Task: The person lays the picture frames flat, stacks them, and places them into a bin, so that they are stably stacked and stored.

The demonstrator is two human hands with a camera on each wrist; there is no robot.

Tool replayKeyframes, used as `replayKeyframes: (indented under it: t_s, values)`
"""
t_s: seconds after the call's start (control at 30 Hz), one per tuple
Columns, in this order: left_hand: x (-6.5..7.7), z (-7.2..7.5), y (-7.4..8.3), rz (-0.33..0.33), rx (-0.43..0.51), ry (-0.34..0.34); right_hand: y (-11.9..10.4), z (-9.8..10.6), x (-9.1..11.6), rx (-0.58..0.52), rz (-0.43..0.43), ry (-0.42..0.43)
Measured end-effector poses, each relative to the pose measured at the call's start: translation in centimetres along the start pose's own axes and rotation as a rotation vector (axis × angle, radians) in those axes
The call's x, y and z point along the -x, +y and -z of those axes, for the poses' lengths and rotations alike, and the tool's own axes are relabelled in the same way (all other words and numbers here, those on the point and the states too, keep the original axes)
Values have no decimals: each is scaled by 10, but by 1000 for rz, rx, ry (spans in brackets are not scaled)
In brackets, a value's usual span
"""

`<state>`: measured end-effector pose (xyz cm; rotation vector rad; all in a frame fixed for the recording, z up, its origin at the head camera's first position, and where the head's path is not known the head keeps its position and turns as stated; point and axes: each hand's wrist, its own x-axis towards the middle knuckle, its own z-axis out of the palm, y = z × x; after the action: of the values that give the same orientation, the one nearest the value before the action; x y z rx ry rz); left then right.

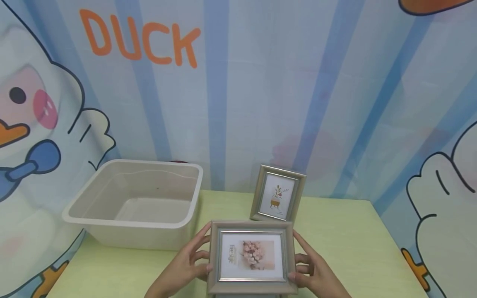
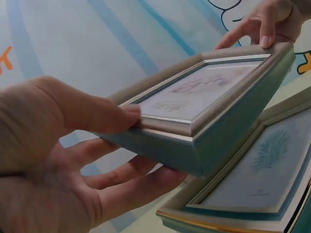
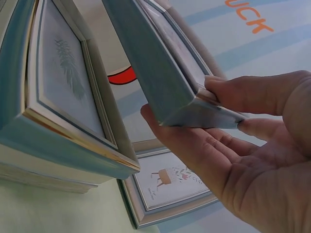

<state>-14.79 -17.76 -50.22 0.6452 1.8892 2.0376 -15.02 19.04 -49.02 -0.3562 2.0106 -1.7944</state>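
Note:
Both hands hold up a picture frame [image 1: 252, 254] with a greyish-beige border and a pink flower print, lying sideways in the head view. My left hand [image 1: 188, 264] grips its left edge, thumb on the front border and fingers beneath. At the opposite edge my right hand [image 1: 314, 267] pinches it the same way, thumb on top. Under the held frame is another frame with a feathery leaf print [image 2: 269, 153], plain in both wrist views and mostly hidden in the head view. Its gold-lined edge [image 3: 73, 138] faces the right wrist camera.
A smaller frame with a potted-plant print [image 1: 278, 194] stands upright behind the held one. To the left sits a deep beige plastic bin [image 1: 138, 236]. The pale green table [image 1: 346, 240] meets a blue striped duck curtain [image 1: 257, 103] at the back.

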Motion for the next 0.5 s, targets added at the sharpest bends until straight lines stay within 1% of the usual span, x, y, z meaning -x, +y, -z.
replayKeyframes:
  t_s: [0.1,0.23,0.33,0.5]
  values:
    - [1,1,0,19,9,-16,3,1,0,-31,-17,-23]
    - [2,4,-1,87,17,-19,5,0,0,-68,-69,-41]
    - [1,6,-5,141,13,-2,8,-1,0,-70,-85,-58]
    - [1,6,-16,201,31,30,15,-3,0,-57,-110,-85]
